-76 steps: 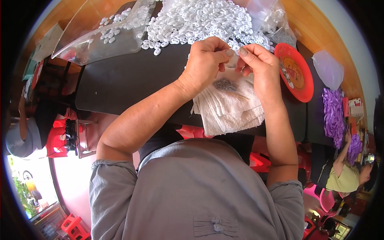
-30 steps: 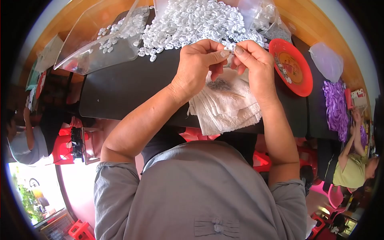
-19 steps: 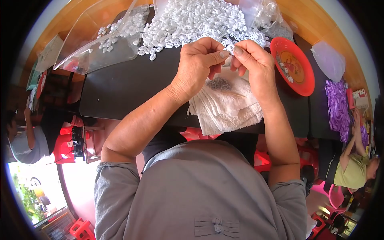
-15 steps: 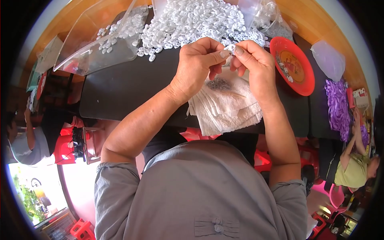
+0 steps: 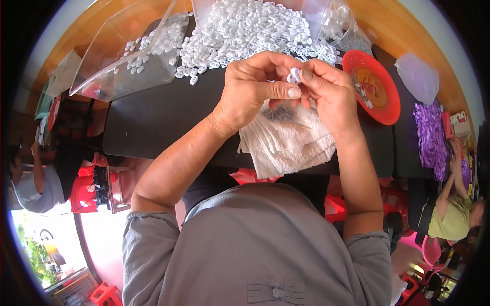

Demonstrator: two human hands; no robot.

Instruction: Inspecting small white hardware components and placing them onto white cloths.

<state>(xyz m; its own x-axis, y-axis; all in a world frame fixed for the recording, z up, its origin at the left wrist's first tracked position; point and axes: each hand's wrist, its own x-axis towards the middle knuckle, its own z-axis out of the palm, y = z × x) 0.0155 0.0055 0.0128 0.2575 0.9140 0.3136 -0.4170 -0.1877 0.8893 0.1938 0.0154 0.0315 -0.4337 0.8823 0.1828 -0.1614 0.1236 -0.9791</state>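
Over the near edge of the white pile, both my hands meet at one small white oval plastic piece (image 5: 293,76) with holes in it. My right hand (image 5: 333,97) pinches it between thumb and forefinger. My left hand (image 5: 245,93) is closed around its other side: the forefinger curls behind the piece and the thumb lies just below it. The left fingertips are partly hidden. Beneath the hands a folded cream cloth (image 5: 286,148) lies on the dark table, with a small dark grey clump (image 5: 277,113) and a thin stick on it.
Many similar white pieces (image 5: 245,30) are heaped at the back. A clear plastic bin (image 5: 122,56) tilts at the left. To the right are a red plate (image 5: 390,102) with a few pieces, a clear bag (image 5: 418,76) and purple ribbons (image 5: 430,143). Other people sit at both sides.
My hands have come slightly nearer to me with the piece. The left thumb has dropped from the piece to below it, leaving more of the piece in sight.
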